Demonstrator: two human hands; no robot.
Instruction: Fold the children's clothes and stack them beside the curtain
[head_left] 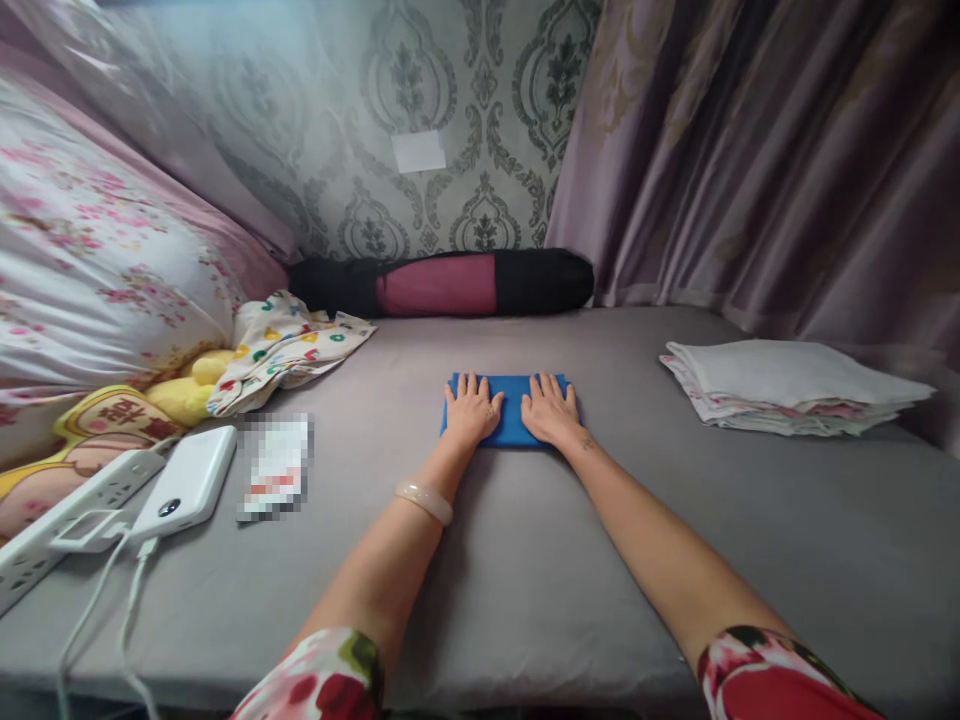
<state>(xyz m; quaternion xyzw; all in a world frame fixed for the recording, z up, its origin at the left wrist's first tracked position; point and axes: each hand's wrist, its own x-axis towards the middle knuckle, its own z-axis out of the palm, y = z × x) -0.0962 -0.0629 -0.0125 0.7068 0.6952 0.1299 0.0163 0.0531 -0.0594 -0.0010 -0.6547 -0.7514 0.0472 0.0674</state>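
A blue folded cloth [513,412] lies flat on the grey bed sheet [517,560], straight ahead of me. On its left part rests my left hand [472,407], palm down with the fingers stretched out. My right hand [551,407] presses flat on the right part in the same way, fingers slightly spread. Between the two hands a strip of the blue fabric shows. The areas under both palms are hidden. A pale bangle [424,502] circles my left wrist.
At right sits a stack of folded white cloths [795,385]. A black and maroon roll [442,285] lies along the wall. To the left are a patterned cloth [292,345], a power bank [191,480] with cables, a power strip [90,520] and a blurred packet [277,465].
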